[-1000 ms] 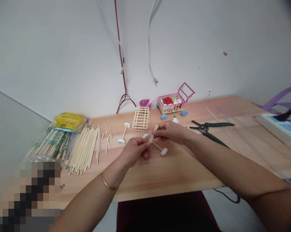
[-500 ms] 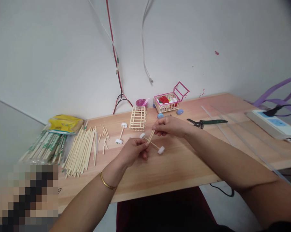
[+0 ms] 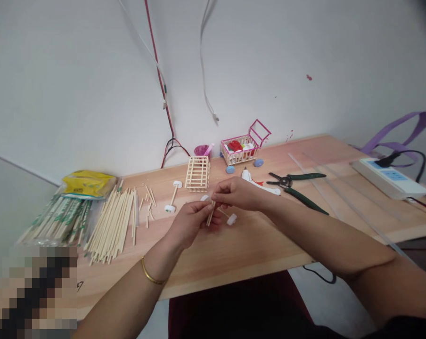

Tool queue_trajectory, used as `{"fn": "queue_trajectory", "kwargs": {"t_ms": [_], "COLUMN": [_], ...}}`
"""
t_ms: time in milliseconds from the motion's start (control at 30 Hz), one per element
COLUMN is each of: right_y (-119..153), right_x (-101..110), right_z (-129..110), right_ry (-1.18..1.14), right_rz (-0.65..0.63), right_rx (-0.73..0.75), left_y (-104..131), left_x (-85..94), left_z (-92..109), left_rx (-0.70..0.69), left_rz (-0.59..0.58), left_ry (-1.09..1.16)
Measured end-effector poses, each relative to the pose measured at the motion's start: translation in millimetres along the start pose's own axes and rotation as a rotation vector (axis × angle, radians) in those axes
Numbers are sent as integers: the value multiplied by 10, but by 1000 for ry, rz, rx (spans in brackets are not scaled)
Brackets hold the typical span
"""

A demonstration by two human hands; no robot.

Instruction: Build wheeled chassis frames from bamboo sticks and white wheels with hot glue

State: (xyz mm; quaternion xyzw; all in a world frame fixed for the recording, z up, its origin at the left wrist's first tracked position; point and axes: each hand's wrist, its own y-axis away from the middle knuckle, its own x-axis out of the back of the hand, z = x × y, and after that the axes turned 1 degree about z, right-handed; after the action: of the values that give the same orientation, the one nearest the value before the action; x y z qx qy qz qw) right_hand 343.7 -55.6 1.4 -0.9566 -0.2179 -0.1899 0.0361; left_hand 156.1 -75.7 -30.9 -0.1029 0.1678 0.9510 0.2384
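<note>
My left hand (image 3: 189, 220) and my right hand (image 3: 232, 194) meet over the middle of the table, both closed on a pair of short wooden sticks (image 3: 210, 215). The sticks lie side by side, slanted, with their lower ends showing below the fingers. Just behind them, an axle with white wheels (image 3: 231, 219) lies on the table, partly covered by my hands. Another axle with white wheels (image 3: 173, 197) rests farther left. Beyond my hands is a small wooden stick frame (image 3: 198, 173).
At left are a pile of sticks (image 3: 112, 226), wrapped chopsticks (image 3: 57, 216) and a yellow packet (image 3: 89, 184). A pink-trimmed cart (image 3: 240, 153) stands at the back. Rightward lie a white glue gun (image 3: 250, 181), green-handled pruning shears (image 3: 307, 177), clear strips (image 3: 315, 181) and a power strip (image 3: 386, 179).
My right hand has moved down and closer to my left. The sticks now point lower and steeper between my fingers. The glue gun and the shears' lower handle have come into sight.
</note>
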Motion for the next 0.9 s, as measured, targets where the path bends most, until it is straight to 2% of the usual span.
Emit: {"fn": "queue_trajectory", "kwargs": {"t_ms": [167,233,300,400,500,600,700,900], "right_y": [20,24,31,56,106,206,390,949], "right_x": [-91,-80,-27,141,380,629,857,1262], "right_z": [-31,-39,-87,-255,-447,-483,-274,462], "right_ry": [137,150,121,67,82,296,677,997], "right_rz": [46,66,138,326,449,564,573,294], "right_rx": [70,97,112,118,142,155,49,-400], "left_y": [-43,-52,-54,-47,-39,-36,-34,-16], "left_x": [30,52,68,74,72,77,85,58], "left_z": [-64,-80,-86,-79,-66,-55,-41,-11], "left_rx": [-70,-88,-83,-66,-66,-78,-95,-107], "left_rz": [-12,-15,-12,-4,-3,-9,-8,-8], "left_ry": [-35,-35,-9,32,60,72,65,50]}}
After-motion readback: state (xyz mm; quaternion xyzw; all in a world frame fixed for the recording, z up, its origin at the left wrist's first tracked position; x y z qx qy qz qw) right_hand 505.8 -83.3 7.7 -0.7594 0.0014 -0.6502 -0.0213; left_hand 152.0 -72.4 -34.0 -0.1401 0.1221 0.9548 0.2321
